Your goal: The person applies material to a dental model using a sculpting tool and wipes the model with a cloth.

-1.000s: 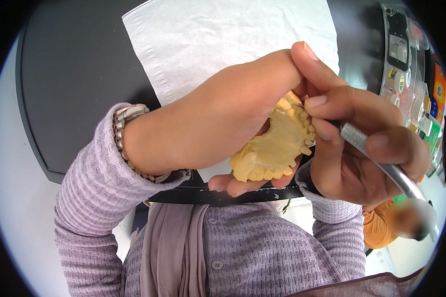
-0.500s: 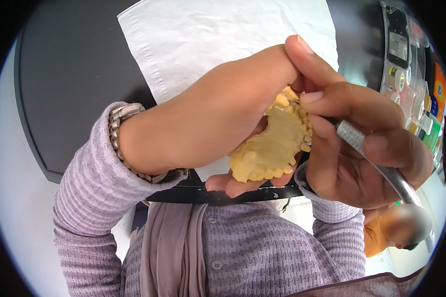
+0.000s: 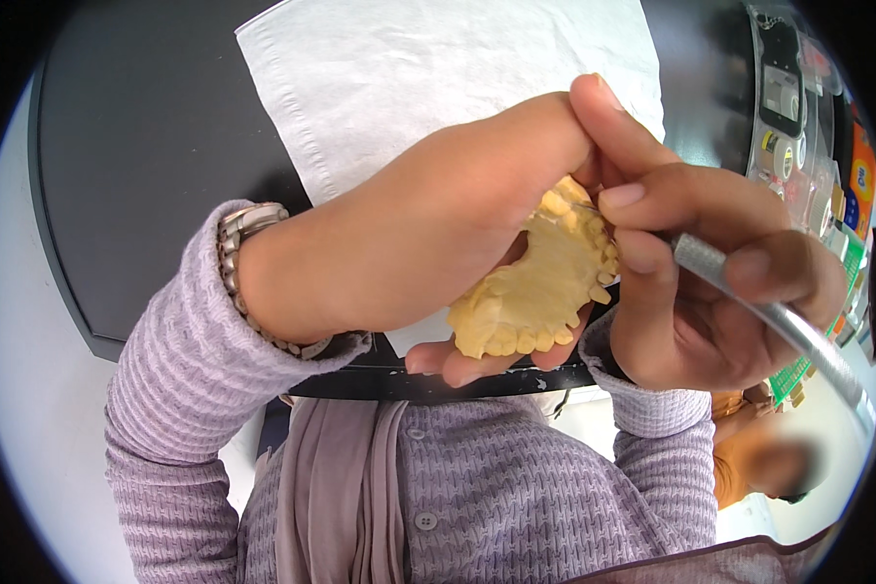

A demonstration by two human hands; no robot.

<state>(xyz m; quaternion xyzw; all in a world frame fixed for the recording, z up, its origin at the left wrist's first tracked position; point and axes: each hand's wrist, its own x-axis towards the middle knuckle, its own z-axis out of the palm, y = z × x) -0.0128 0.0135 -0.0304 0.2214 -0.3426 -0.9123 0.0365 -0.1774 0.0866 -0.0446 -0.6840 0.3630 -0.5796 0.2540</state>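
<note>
A yellow dental cast with a row of moulded teeth rests in my left hand, whose fingers wrap behind and beneath it. Between the fingers and thumb of my right hand is a slim metal dental hand tool with a knurled handle. Its thin tip reaches the teeth at the cast's upper right edge, though my fingertips partly cover that spot. Both hands are close together, and my left thumb nearly meets the right fingers.
Under my hands lies a white paper sheet on a black table. Along the right edge stand clear plastic packs, an orange package and a green basket. Another person in orange is at the lower right.
My right hand has shifted slightly right, and the tool's rear end has swung upward. The cast and my left hand have barely moved. The other person has shifted slightly.
</note>
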